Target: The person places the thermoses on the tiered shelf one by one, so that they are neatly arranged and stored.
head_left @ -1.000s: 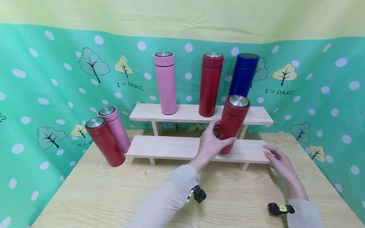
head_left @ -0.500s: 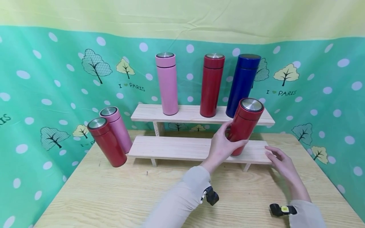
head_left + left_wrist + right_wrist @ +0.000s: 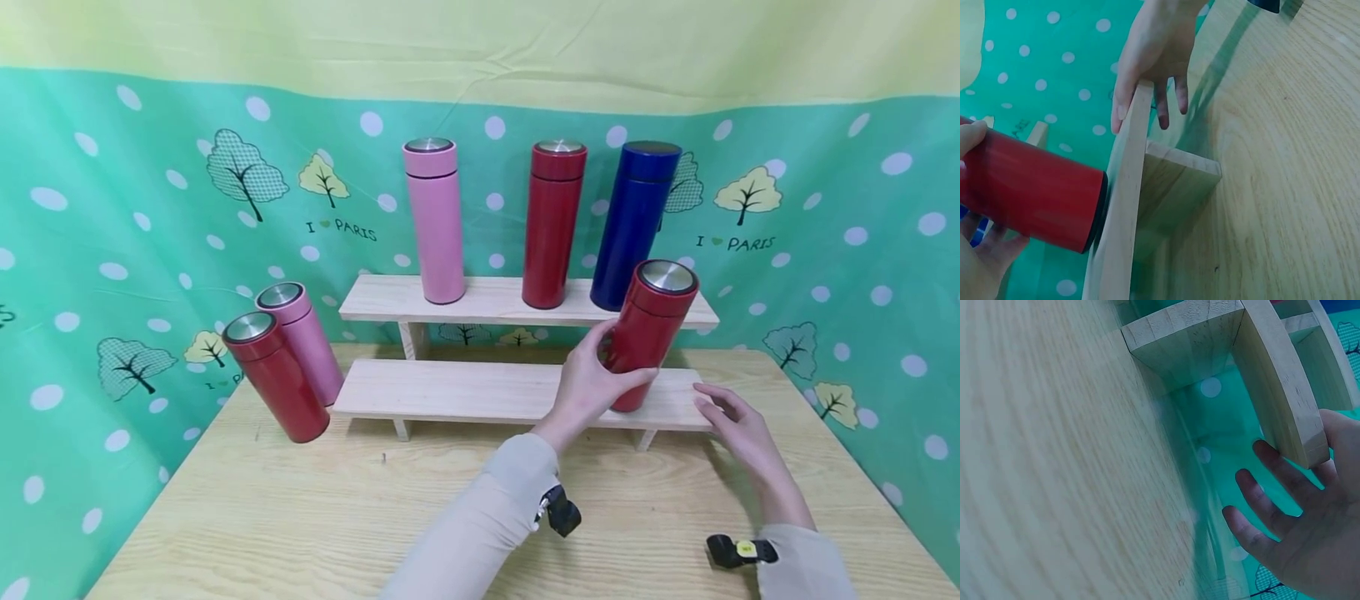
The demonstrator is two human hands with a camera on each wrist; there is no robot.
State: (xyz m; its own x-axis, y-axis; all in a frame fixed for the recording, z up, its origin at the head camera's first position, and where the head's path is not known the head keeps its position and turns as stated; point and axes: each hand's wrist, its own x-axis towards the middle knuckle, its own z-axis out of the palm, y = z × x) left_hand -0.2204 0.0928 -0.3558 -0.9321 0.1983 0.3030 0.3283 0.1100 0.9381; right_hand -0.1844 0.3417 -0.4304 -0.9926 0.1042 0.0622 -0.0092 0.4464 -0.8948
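In the head view my left hand [image 3: 592, 379] grips a red thermos flask [image 3: 651, 329] with a silver lid, thumb on its near side. The flask stands near the right end of the lower wooden shelf [image 3: 442, 390]; in the left wrist view its dark base [image 3: 1099, 212] is right at the board. My right hand [image 3: 738, 425] holds the right end of that board. Its thumb lies on one side and fingers on the other, the remaining fingers spread below in the right wrist view.
On the upper shelf [image 3: 491, 300] stand a pink flask [image 3: 437, 225], another red flask [image 3: 553, 229] and a blue flask [image 3: 633, 225]. Left of the shelves, a red flask [image 3: 277, 379] and a pink flask [image 3: 307, 346] stand on the table [image 3: 300, 517]. A patterned green cloth [image 3: 112, 275] hangs behind.
My left hand has moved the red thermos flask to the right along the lower shelf, mostly in the first half second. My right hand has stayed at the shelf's end.
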